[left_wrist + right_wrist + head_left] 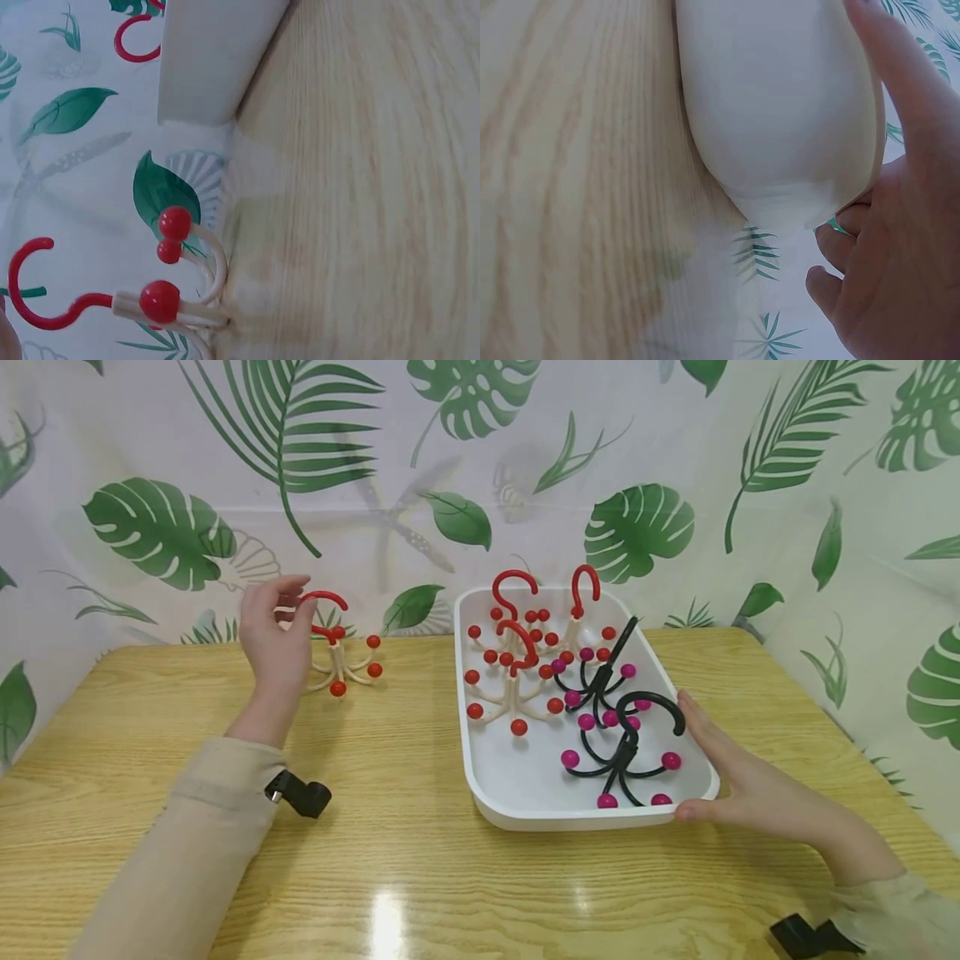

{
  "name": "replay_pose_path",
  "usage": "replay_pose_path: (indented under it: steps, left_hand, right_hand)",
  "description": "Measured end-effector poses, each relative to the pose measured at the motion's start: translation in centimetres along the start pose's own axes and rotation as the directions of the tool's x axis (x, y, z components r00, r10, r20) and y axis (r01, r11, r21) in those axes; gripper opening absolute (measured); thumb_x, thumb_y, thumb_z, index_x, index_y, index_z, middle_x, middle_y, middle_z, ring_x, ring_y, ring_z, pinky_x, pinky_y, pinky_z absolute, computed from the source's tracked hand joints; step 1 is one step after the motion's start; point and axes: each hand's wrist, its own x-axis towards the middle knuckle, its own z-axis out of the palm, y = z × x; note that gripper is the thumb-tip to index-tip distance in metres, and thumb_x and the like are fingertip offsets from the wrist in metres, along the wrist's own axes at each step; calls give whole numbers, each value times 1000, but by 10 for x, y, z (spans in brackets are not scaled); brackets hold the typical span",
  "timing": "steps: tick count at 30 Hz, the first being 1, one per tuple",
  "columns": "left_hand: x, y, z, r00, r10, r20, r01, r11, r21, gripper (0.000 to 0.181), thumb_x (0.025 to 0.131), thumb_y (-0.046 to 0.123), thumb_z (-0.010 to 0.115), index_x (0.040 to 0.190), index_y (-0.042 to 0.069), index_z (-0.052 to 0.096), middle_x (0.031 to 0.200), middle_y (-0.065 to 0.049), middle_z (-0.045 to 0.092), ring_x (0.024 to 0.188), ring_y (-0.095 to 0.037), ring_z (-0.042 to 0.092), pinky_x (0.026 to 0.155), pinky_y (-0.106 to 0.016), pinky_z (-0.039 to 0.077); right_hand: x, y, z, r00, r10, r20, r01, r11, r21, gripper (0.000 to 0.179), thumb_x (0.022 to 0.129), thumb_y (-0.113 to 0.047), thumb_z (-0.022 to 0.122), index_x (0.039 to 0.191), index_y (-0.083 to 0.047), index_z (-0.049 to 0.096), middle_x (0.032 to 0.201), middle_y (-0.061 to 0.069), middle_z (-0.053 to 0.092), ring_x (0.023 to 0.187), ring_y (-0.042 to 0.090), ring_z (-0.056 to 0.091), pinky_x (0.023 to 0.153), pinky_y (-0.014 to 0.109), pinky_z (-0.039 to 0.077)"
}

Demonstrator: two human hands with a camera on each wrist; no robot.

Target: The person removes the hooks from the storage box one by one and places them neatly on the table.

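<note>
The cream-and-red claw hanger stood on the worktop at the left of the head frame, its red hook uppermost. It looked light and stiff, likely plastic; the glossy hook would probably be slippery, and the thin arms with their red balls seemed the parts most likely to snap or snag. The hook's bend, or the stem below it, looked the best hold. The left hand was at that bend, fingers bent; whether they pinched it I could not tell. Toward the right of the frame, the right hand gripped the lower-right corner of a white tray, thumb and fingers spread round it. Inside sat more red-hooked hangers at the left and black hangers with magenta balls at the right. A leaf-print backdrop filled the top
</note>
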Motion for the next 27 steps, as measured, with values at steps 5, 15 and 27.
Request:
replay_pose_path:
  steps: [5,15,27]
  left_hand:
    - [-12,27,12,987,149,66,-135,974,-183,19,89,2,66,108,2,68,99,-4,57,91,-11,54,79,-21,46]
    - [-55,86,33,852,447,271,-318,855,-409,21,86,-4,67,107,-3,66,102,-10,61,92,-19,58,80,-28,52]
    - [-103,123,53,695,429,577,-154,872,-464,29,87,6,69,115,2,63,110,-4,62,99,-13,56,84,-30,51]
  right_hand:
    - [0,-1,0,1000,7,3,-8,1000,3,121,75,-30,81,152,-27,-12,159,9,-12,141,47,2,94,76,21]
    - [-1,0,1,1000,13,4,-13,1000,15,120,75,-29,81,152,-28,-12,159,9,-12,140,47,2,94,76,21]
    - [-1,1,0,1000,7,9,-7,999,32,120,76,-29,81,150,-33,-13,159,8,-12,141,46,-1,97,75,16]
